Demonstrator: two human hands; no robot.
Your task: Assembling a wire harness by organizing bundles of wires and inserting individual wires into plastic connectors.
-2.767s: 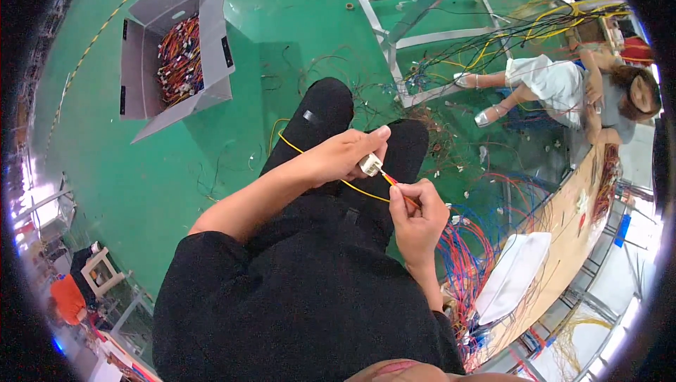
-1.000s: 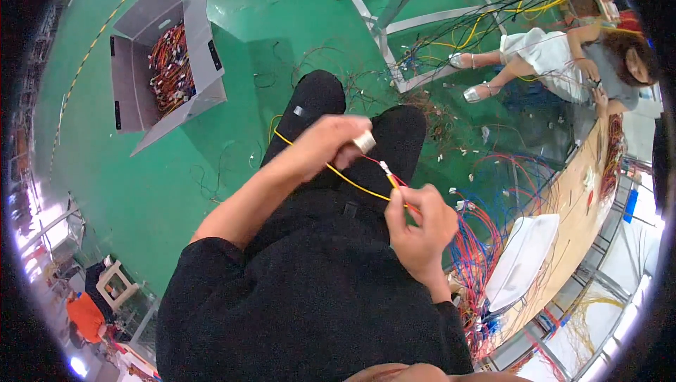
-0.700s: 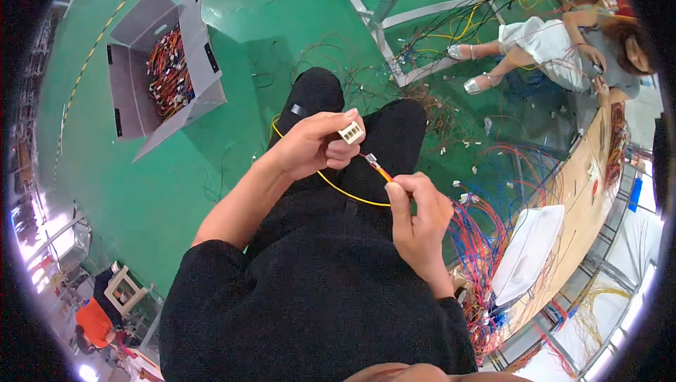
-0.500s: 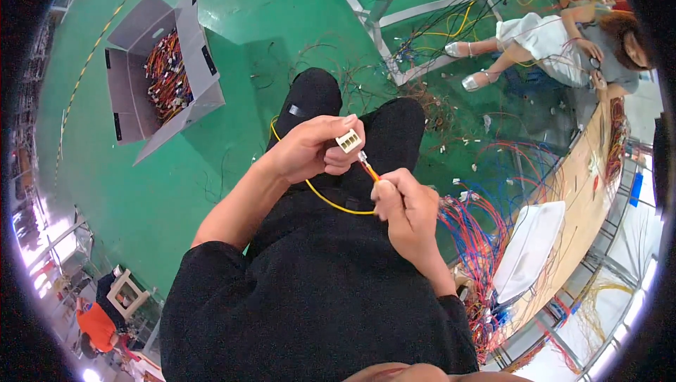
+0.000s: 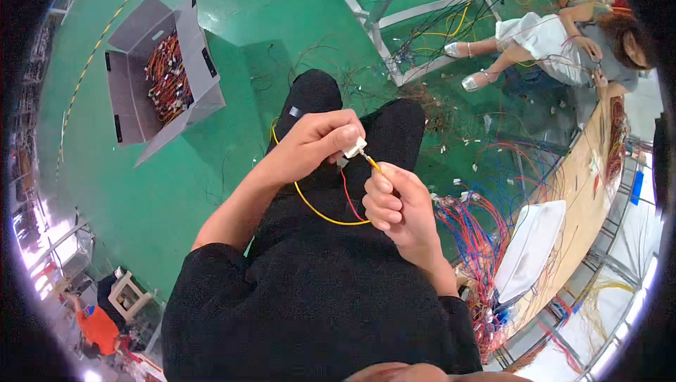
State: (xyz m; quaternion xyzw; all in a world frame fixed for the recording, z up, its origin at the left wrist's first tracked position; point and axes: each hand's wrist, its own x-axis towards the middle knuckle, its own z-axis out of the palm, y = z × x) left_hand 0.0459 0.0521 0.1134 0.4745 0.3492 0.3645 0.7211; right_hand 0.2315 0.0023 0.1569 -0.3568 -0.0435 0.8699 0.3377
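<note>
Above my lap, my left hand pinches a small white plastic connector housing between thumb and fingers. My right hand, closed to its lower right, grips a yellow wire close to its end. The wire's metal tip meets the near edge of the housing; whether it sits inside cannot be made out. A yellow wire loop hangs between my hands across my lap. Beside it a thin red wire runs down from below the housing, its upper end partly hidden by my left hand.
A grey open box full of wire harnesses stands on the green floor at far left. Bundled red and blue wires hang by a wooden table on my right, near a white tray. A co-worker sits at upper right.
My left hand has turned the housing, so its row of openings no longer faces up. My right hand has shifted slightly left, bringing the wire tip against the housing. The red wire now shows.
</note>
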